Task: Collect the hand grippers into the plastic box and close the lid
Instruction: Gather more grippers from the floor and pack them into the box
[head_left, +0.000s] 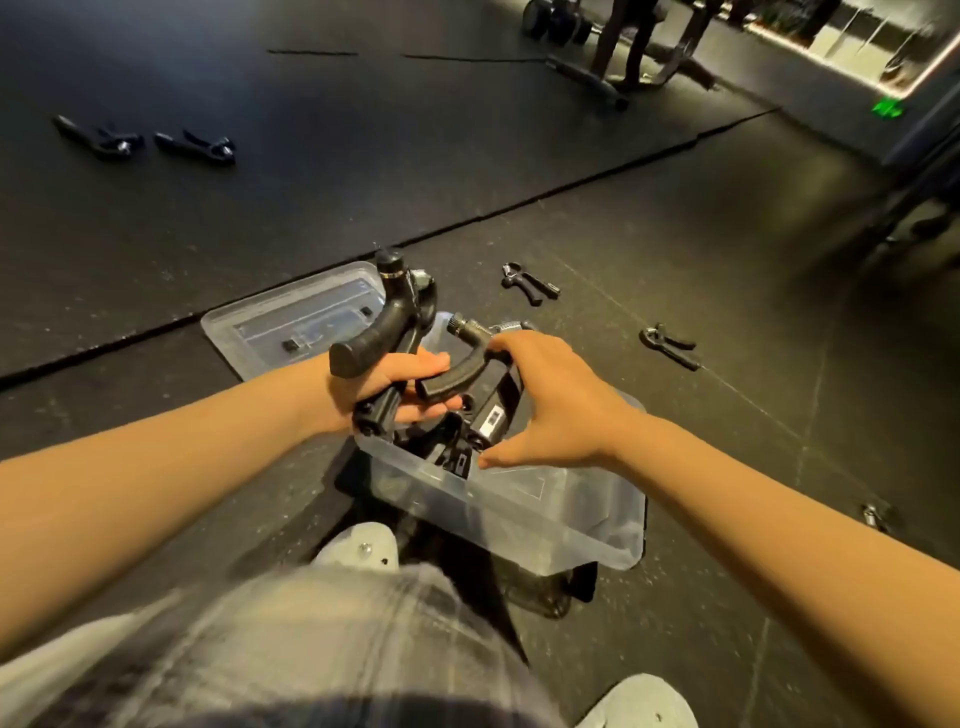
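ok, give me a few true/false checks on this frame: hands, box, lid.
1. The left hand grips a hand gripper. True.
2. The lid sits on the plastic box. False: it lies on the floor just beyond the open box.
3. The right hand holds a second gripper over the box. True.
4. All grippers are collected. False: loose grippers lie on the floor.

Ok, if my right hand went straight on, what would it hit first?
The right hand is touching a hand gripper; straight beyond, likely the fingers of the left hand, which grips a taller hand gripper, though depth is unclear.
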